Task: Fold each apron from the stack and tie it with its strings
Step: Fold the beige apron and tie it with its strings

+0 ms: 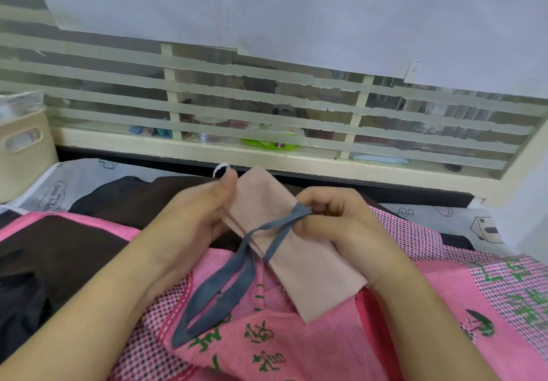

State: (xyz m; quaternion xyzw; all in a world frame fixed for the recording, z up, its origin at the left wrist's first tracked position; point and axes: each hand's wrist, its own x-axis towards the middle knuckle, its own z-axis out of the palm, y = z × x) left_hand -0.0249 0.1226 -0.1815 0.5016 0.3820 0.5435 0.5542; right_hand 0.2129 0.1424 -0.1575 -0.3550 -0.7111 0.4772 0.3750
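While the left hand [204,211] grips the far end of the folded beige apron [296,247] above the pink aprons [296,345] on the desk, the right hand [332,220] pinches its grey strings [267,232], wound round but seemingly not yet knotted.

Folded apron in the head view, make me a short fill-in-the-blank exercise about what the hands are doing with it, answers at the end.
1. The folded apron held in both hands is pale ____.
2. The strings wrapped across it are ____ in colour.
3. The ____ hand pinches the strings at the apron's edge.
4. The left hand grips the apron's ____ end.

Answers: pink; grey; right; far
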